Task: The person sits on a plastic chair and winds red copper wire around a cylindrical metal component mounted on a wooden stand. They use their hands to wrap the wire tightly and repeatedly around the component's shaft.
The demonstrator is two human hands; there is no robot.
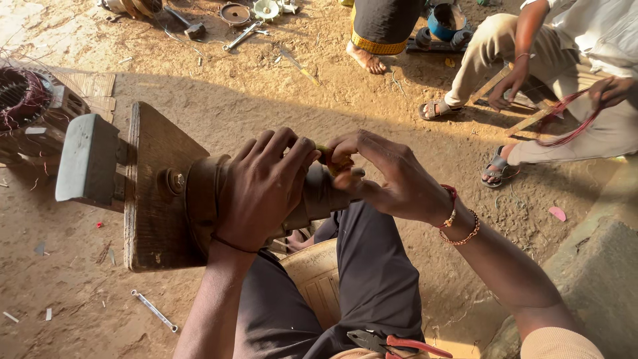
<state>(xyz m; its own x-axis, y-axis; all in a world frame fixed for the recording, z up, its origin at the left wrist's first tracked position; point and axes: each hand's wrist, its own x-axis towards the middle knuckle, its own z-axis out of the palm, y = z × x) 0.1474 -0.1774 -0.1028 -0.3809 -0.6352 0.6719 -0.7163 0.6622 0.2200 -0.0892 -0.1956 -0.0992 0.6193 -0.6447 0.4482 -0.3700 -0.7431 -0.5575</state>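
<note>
My left hand (pixel 262 186) is clasped over a brown wooden coil former (pixel 199 193) mounted on an upright wooden board (pixel 153 193), with a grey block (pixel 86 158) on the board's far side. My right hand (pixel 389 176) pinches a small yellowish piece (pixel 327 154) at the top of the former, right beside my left fingers. What lies under my left palm is hidden. Red-handled pliers (pixel 392 344) rest on my lap, below both hands.
A motor stator with copper windings (pixel 23 100) stands at the left. A spanner (pixel 154 310) lies on the sandy ground. Tools and parts (pixel 236 16) are scattered at the top. A seated person (pixel 565 73) holds red wire at the right; another person's bare foot (pixel 365 58) is nearby.
</note>
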